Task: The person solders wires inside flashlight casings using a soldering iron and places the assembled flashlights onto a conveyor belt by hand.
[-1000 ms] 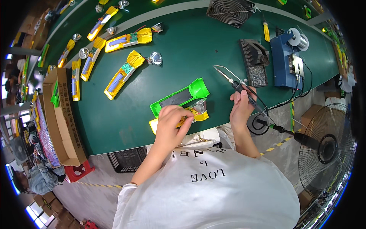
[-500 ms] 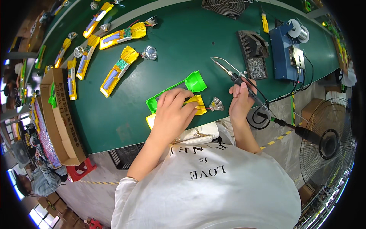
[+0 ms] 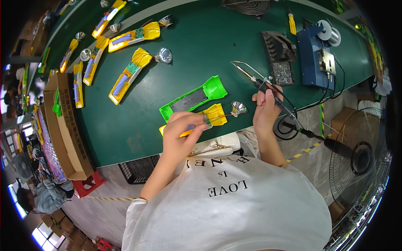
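In front of me on the green bench lies a yellow flashlight half-shell [image 3: 217, 115] with thin wires, a green circuit board and a silver reflector cup [image 3: 239, 108] wired to its right end. My left hand [image 3: 179, 136] rests over that shell's left part, thumb and fingers pinched together at the board; what is between the fingertips is too small to make out. Just beyond lies a green flashlight half-shell [image 3: 192, 101] with a dark grey inner panel. My right hand [image 3: 266, 109] grips a soldering iron [image 3: 260, 85] with a curved feed tube, its tip raised over the bench, pointing up and left.
Several yellow flashlight halves [image 3: 130, 76] with reflectors lie at the far left. A dark iron stand [image 3: 279, 54], a yellow-handled screwdriver [image 3: 292, 24] and a blue solder feeder [image 3: 310, 58] stand far right. A cardboard box [image 3: 69, 129] is at the left; a floor fan [image 3: 361, 161] stands right.
My left hand has drawn back towards me and left, uncovering more of the green shell and the yellow shell's board. The reflector has tipped to face upward. My right hand barely moves.
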`<control>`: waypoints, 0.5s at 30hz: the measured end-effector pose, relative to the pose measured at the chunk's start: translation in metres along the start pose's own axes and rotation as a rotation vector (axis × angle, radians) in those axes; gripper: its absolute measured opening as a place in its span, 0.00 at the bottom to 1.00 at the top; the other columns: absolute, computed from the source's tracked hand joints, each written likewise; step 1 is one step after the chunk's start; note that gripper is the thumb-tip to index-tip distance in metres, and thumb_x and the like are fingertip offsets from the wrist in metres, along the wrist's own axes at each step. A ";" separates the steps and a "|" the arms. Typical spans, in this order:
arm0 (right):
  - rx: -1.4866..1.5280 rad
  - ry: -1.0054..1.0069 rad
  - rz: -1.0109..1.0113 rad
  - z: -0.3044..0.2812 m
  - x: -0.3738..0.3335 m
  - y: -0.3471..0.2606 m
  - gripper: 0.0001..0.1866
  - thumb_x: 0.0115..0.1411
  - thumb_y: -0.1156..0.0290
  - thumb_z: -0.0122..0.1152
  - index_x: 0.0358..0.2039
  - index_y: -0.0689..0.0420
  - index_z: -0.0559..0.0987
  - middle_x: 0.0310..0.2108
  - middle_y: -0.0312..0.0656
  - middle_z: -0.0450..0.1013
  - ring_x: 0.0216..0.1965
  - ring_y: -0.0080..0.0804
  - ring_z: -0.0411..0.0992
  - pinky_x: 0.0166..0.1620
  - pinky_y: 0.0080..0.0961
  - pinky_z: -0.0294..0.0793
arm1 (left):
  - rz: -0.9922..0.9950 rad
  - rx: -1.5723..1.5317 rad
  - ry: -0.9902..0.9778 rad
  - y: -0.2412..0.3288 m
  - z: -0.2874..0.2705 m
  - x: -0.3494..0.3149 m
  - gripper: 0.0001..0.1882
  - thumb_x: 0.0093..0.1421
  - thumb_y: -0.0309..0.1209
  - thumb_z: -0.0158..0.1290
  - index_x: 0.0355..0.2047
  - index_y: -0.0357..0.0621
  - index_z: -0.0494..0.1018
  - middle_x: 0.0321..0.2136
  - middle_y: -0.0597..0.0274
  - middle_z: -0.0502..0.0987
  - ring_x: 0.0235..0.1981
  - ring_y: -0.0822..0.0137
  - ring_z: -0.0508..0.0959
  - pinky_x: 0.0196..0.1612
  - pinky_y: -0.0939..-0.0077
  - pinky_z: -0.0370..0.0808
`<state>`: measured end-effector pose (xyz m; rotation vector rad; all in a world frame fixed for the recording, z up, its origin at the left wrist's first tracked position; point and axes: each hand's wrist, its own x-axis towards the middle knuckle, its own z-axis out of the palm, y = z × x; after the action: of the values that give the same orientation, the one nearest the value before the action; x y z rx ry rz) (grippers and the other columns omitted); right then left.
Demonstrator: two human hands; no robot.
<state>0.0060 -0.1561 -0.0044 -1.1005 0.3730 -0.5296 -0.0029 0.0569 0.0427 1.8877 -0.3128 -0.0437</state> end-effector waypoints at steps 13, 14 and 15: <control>-0.174 -0.619 0.251 0.032 0.019 -0.027 0.06 0.53 0.76 0.50 0.32 0.61 0.69 0.21 0.34 0.64 0.19 0.15 0.61 0.23 0.13 0.61 | -0.040 0.765 0.278 -0.018 -0.040 -0.020 0.02 0.47 0.25 0.54 0.24 0.42 0.74 0.19 0.65 0.72 0.24 0.65 0.70 0.32 0.73 0.62; -0.180 -0.619 0.277 0.037 0.020 -0.027 0.06 0.51 0.76 0.53 0.31 0.60 0.70 0.22 0.34 0.66 0.21 0.15 0.63 0.23 0.10 0.61 | -0.052 0.741 0.247 -0.020 -0.043 -0.019 0.03 0.46 0.25 0.55 0.23 0.44 0.73 0.19 0.65 0.72 0.25 0.66 0.70 0.33 0.72 0.62; -0.183 -0.624 0.281 0.042 0.020 -0.027 0.06 0.51 0.76 0.53 0.31 0.60 0.70 0.22 0.34 0.66 0.21 0.15 0.63 0.23 0.10 0.61 | -0.064 0.717 0.216 -0.023 -0.045 -0.018 0.03 0.45 0.26 0.55 0.23 0.45 0.73 0.20 0.66 0.72 0.25 0.66 0.70 0.35 0.72 0.62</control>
<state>0.0389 -0.1463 0.0369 -1.3013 0.0231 0.1103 -0.0081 0.1092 0.0341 2.5846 -0.1206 0.2605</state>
